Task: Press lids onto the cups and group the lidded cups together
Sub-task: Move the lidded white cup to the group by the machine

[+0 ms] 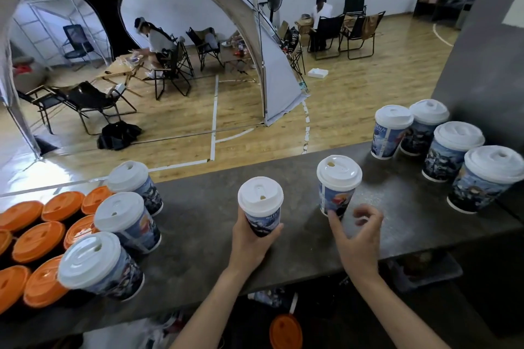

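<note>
My left hand (252,241) grips a printed paper cup with a white lid (261,204) at the middle of the grey counter (198,212). Just right of it stands another white-lidded cup (337,184); my right hand (357,235) is beside its base, thumb near the cup wall and fingers loosely curled, holding nothing. Several lidded cups (453,150) stand grouped at the counter's right end. Three more white-lidded cups (122,224) stand at the left.
Several cups with orange lids (37,241) fill the counter's left end. A grey pillar (482,51) rises behind the right group. Another orange lid (285,331) lies below the counter's near edge. Beyond the counter are a wooden floor, folding chairs, a tent and seated people.
</note>
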A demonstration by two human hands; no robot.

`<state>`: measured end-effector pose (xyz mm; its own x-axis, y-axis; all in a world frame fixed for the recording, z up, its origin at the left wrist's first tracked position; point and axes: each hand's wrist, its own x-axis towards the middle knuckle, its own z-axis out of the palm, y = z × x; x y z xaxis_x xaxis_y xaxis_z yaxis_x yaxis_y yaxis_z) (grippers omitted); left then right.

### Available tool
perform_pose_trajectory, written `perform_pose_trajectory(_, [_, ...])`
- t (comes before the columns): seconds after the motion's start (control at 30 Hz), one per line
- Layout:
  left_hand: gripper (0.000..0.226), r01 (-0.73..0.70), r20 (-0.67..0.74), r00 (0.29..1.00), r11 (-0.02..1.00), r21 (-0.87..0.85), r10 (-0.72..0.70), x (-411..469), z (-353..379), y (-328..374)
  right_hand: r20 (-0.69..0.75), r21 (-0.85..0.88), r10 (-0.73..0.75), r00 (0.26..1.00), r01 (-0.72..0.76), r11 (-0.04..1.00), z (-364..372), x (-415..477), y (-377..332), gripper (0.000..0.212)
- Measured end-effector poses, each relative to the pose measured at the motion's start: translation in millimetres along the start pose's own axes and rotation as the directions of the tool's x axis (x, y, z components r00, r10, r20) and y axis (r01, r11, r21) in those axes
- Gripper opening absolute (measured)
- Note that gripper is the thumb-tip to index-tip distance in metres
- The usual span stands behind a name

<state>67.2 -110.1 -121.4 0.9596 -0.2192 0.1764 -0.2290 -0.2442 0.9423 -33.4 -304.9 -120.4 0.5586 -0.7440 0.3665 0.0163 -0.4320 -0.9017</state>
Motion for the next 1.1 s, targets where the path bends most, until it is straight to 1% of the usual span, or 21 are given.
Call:
perform_pose_trajectory(0.03, [0.079, -0.005, -0.003, 1.000, 1.000, -0.005, 0.005, -2, 0, 1, 0.018, 0.025, -0.044, 0.999, 0.044, 0.999, 3, -8, -8, 0.038])
perform_pose_trajectory(0.07, [0.079, -0.010, -0.006, 1.000, 1.000, -0.004, 0.010, -3, 0, 1, 0.066, 0.071, -0.091, 0.994, 0.086, 0.994, 7, -16, -17, 0.029])
perform_pose_trajectory(0.13, [0.079, -0.016, -0.007, 1.000, 1.000, -0.005, 0.016, -4, 1, 1, 0.210, 0.148, -0.164, 0.964, 0.134, 0.980, 19, -24, -36, 0.020])
perform_pose_trajectory(0.17, [0.079, -0.013, -0.008, 1.000, 1.000, -0.008, 0.012, -3, 0, 0, 0.275, 0.166, -0.171, 0.946, 0.129, 0.978, 28, -25, -46, 0.020])
perform_pose_trajectory(0.2, [0.077, -0.008, -0.007, 1.000, 1.000, -0.011, 0.008, -3, 0, -1, 0.317, 0.189, -0.146, 0.937, 0.088, 0.978, 37, -22, -56, 0.021])
perform_pose_trajectory(0.23, [0.074, -0.005, -0.001, 1.000, 1.000, -0.015, 0.005, -2, -1, -1, 0.342, 0.228, -0.090, 0.935, 0.010, 0.974, 47, -18, -65, 0.023])
perform_pose_trajectory(0.27, [0.072, -0.007, 0.006, 1.000, 1.000, -0.017, 0.007, -2, -2, -1, 0.366, 0.275, -0.017, 0.930, -0.091, 0.957, 58, -13, -74, 0.023])
perform_pose_trajectory(0.33, [0.072, -0.015, 0.014, 1.000, 1.000, -0.027, 0.015, -2, -2, -1, 0.444, 0.330, 0.119, 0.888, -0.286, 0.900, 76, -3, -83, 0.025])
perform_pose_trajectory(0.4, [0.073, -0.026, 0.027, 0.999, 0.998, -0.054, 0.028, -3, -1, -1, 0.502, 0.339, 0.165, 0.849, -0.369, 0.865, 86, 1, -86, 0.027])
perform_pose_trajectory(0.5, [0.077, -0.038, 0.056, 0.998, 0.997, -0.064, 0.042, -2, -2, -3, 0.503, 0.369, 0.142, 0.853, -0.360, 0.857, 90, 1, -87, 0.029])
perform_pose_trajectory(0.6, [0.078, -0.025, 0.099, 0.994, 0.995, -0.095, 0.034, -3, -5, -2, 0.510, 0.347, 0.121, 0.851, -0.332, 0.877, 89, 5, -83, 0.030])
perform_pose_trajectory(0.7, [0.071, -0.059, 0.131, 0.989, 0.996, -0.064, 0.067, -7, -6, -3, 0.580, 0.292, 0.127, 0.805, -0.350, 0.890, 83, 18, -81, 0.033])
perform_pose_trajectory(0.77, [0.072, -0.059, 0.123, 0.990, 0.996, -0.066, 0.067, -7, -4, -2, 0.632, 0.255, 0.136, 0.763, -0.371, 0.893, 77, 26, -83, 0.033])
perform_pose_trajectory(0.8, [0.075, -0.066, 0.114, 0.991, 0.996, -0.054, 0.072, -7, -4, -1, 0.642, 0.241, 0.142, 0.754, -0.374, 0.896, 75, 27, -84, 0.033])
perform_pose_trajectory(0.83, [0.078, -0.073, 0.103, 0.992, 0.996, -0.045, 0.077, -7, -3, -1, 0.640, 0.239, 0.146, 0.755, -0.376, 0.895, 74, 27, -86, 0.033])
perform_pose_trajectory(0.93, [0.082, -0.069, 0.084, 0.994, 0.996, -0.052, 0.073, -5, -3, -2, 0.578, 0.316, 0.155, 0.801, -0.395, 0.863, 77, 12, -88, 0.032])
perform_pose_trajectory(1.03, [0.086, -0.035, 0.139, 0.989, 0.997, -0.068, 0.045, -4, -3, -2, 0.523, 0.338, 0.148, 0.839, -0.363, 0.868, 82, 2, -88, 0.032])
perform_pose_trajectory(1.1, [0.088, -0.005, 0.208, 0.978, 0.996, -0.084, 0.023, -3, -8, 0, 0.538, 0.320, 0.155, 0.829, -0.371, 0.872, 81, 7, -89, 0.032])
